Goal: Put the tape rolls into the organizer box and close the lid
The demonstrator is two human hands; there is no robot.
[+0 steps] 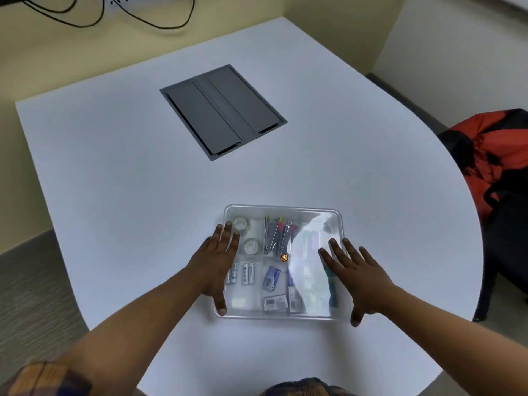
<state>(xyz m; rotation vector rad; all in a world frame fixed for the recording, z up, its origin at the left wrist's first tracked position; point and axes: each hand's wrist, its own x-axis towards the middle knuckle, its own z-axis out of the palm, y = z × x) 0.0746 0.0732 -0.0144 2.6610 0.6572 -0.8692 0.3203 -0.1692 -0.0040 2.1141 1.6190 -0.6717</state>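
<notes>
Left hand (217, 260) and right hand (353, 271), open flat, grasping nothing, on lid (311, 224): press near corners evenly over tape rolls (246, 235) to seat it.

A clear box (283, 262) sits near on the white tabletop (143, 181), its lid (314, 224) on. The left hand (217, 261) and right hand (354, 277) lie flat on the lid, fingers spread. Two tape rolls (246, 235) show in the far-left compartment. A grey hatch (223, 111) lies farther off.
</notes>
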